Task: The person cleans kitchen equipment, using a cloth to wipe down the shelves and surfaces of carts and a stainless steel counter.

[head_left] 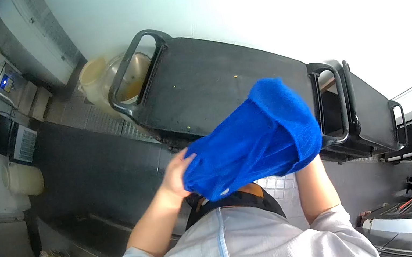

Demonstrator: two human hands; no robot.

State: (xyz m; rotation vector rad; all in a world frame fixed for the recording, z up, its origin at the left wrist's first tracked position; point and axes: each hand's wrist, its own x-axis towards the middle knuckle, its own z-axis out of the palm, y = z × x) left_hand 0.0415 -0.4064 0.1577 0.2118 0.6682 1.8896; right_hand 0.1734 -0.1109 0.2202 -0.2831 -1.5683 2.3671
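A blue cloth [251,137] is stretched between my two hands in front of my waist, partly over a black cart. My left hand [176,174] grips its lower left end, the fingers bent onto the fabric. At the cloth's right end, my right forearm reaches up behind it; the cloth hides my right hand and its fingers. The cart's black top [213,73] lies just beyond the cloth, with a few small yellowish crumbs on it.
A second black cart [378,113] stands to the right. Left of the near cart are a metal bowl [139,69] and a pale bucket [93,74]. A dark counter [93,172] runs along the left, and a white container [24,179] stands beyond it.
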